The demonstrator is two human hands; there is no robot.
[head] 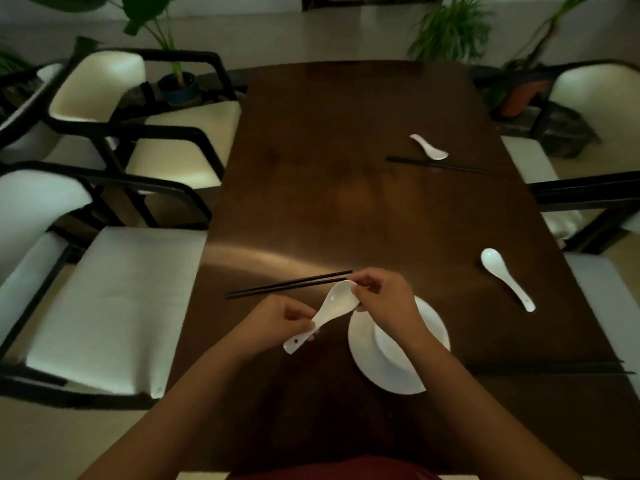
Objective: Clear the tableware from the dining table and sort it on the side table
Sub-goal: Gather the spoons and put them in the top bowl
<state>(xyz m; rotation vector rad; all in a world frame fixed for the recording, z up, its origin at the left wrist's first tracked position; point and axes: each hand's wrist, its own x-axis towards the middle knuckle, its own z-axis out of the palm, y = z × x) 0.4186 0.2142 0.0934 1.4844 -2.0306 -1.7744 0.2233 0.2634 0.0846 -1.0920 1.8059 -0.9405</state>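
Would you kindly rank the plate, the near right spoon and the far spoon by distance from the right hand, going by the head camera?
1. The plate, directly under the right hand.
2. The near right spoon, lying off to the right.
3. The far spoon, up the dining table beside black chopsticks.

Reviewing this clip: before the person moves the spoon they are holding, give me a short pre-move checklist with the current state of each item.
1. Spoon held at both ends, left hand on the handle, right hand on the bowl end: ok.
2. Spoon lifted off the table: ok.
3. Bowl on plate free to receive it: cannot tell, the right forearm covers it.
4. Near chopsticks clear of the hands: ok.
5. Other tableware collected: not ok, two spoons and more chopsticks remain.
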